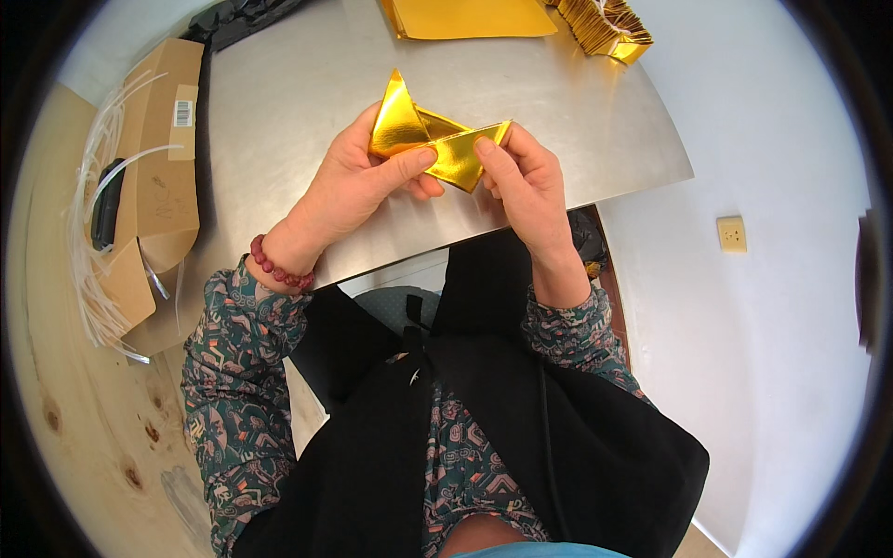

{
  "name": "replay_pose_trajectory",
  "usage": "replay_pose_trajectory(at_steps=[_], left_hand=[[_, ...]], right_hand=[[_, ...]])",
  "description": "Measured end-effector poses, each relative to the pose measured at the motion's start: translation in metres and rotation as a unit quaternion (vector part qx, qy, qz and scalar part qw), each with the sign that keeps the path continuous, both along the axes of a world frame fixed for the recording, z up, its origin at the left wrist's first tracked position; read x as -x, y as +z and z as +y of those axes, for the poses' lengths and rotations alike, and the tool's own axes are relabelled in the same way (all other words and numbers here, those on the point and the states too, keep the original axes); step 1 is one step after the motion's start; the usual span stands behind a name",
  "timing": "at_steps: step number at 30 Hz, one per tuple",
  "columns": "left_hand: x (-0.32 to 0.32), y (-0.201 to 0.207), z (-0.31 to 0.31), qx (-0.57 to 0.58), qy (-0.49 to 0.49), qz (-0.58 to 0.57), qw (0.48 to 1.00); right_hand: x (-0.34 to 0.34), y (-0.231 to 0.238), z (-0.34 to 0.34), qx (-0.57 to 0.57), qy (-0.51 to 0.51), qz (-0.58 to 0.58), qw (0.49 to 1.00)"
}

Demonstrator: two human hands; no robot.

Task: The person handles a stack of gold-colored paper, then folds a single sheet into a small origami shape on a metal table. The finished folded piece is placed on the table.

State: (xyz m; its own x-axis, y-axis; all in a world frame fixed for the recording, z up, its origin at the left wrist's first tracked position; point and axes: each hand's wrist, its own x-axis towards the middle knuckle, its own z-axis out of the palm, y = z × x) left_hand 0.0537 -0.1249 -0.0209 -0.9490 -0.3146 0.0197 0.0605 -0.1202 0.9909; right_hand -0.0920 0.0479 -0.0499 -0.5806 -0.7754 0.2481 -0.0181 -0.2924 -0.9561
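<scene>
Between my two hands, above the near part of the metal table [298,139], is a partly folded sheet of shiny gold foil paper [398,121]. One pointed corner of it stands up at the left, and a folded flap angles down at the right. My left hand [358,177] grips its left and lower edge, with the thumb lying on the front face. My right hand [523,181] pinches the right end, thumb in front and fingers behind. Most fingers of both hands are hidden behind the paper.
Flat gold foil sheets [470,19] lie in a stack at the table's far edge. Beside them is a bundle of folded gold pieces [609,35]. On the left stands a cardboard box [160,177] with clear plastic strips [84,251]. Black plastic [246,20] lies at the far left.
</scene>
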Motion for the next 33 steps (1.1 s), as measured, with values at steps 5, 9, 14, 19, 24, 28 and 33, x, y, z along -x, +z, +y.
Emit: replay_pose_trajectory(at_steps=[5,9,14,19,24,28,33], left_hand=[[0.0009,0.0008,0.0018,-0.013,-0.009,0.006,1.000],[-0.0004,0.0003,0.0005,-0.003,-0.010,-0.004,1.000],[-0.0009,0.0008,0.0013,0.000,-0.014,-0.016,1.000],[-0.0010,0.0033,0.0037,0.006,-0.028,-0.019,0.999],[-0.0037,0.0057,0.0002,0.015,-0.042,-0.020,0.999],[-0.0030,0.0038,0.0008,0.025,-0.033,-0.022,0.999],[-0.0005,0.0018,-0.0001,0.010,-0.003,-0.006,1.000]], right_hand=[[-0.0010,-0.0001,0.0002,-0.008,-0.022,-0.008,1.000],[0.0015,-0.0007,-0.0012,0.008,-0.025,-0.013,1.000],[0.0001,-0.0036,-0.0008,0.013,-0.049,-0.023,0.998],[0.0041,-0.0046,0.0001,0.053,-0.035,-0.080,0.995],[0.0038,-0.0049,-0.0009,0.021,-0.048,-0.036,0.998],[0.0030,-0.0026,-0.0024,0.042,-0.043,-0.068,0.996],[-0.0003,0.0006,-0.0020,0.016,-0.051,-0.029,0.998]])
